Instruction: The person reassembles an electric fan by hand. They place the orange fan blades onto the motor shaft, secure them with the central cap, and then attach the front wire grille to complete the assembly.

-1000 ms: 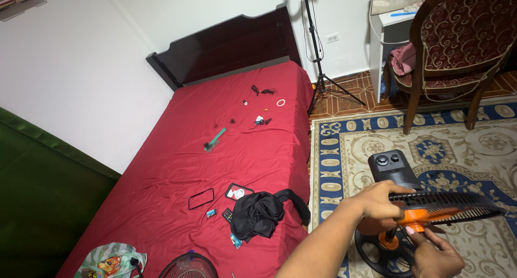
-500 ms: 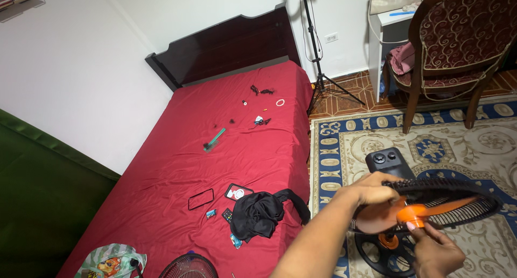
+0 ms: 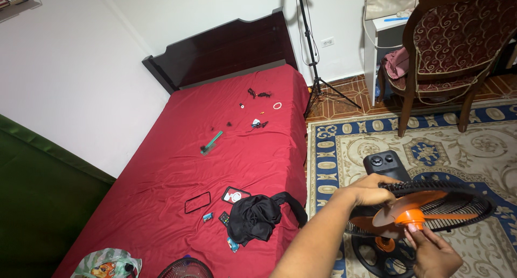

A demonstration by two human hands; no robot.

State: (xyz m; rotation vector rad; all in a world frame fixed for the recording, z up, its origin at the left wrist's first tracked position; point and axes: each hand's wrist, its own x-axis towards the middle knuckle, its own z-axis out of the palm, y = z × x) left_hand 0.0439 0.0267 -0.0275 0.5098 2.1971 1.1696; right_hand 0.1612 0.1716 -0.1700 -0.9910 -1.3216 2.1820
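A floor fan stands on the rug at the lower right, with a black wire grille point(image 3: 463, 205), orange blades point(image 3: 396, 212) and an orange hub cap point(image 3: 410, 219). My left hand point(image 3: 371, 187) grips the near rim of the grille, the forearm reaching in from the bottom edge. My right hand point(image 3: 433, 252) comes up from below, its fingertips on the orange hub cap. The fan's black control head point(image 3: 383, 163) shows behind my left hand. Its round black base point(image 3: 379, 254) lies beneath the blades.
A bed with a red sheet point(image 3: 177, 170) fills the left, strewn with a black garment point(image 3: 256, 219), a phone point(image 3: 235, 194), a green brush point(image 3: 211, 142) and small bits. A second fan grille point(image 3: 186, 268) and plastic bag point(image 3: 105, 263) lie at its foot. Chair point(image 3: 447, 46) and tripod point(image 3: 318, 84) stand behind.
The fan head has tilted slightly, so more of the orange blades shows. My left hand has stayed on the grille rim and my right hand at the hub.
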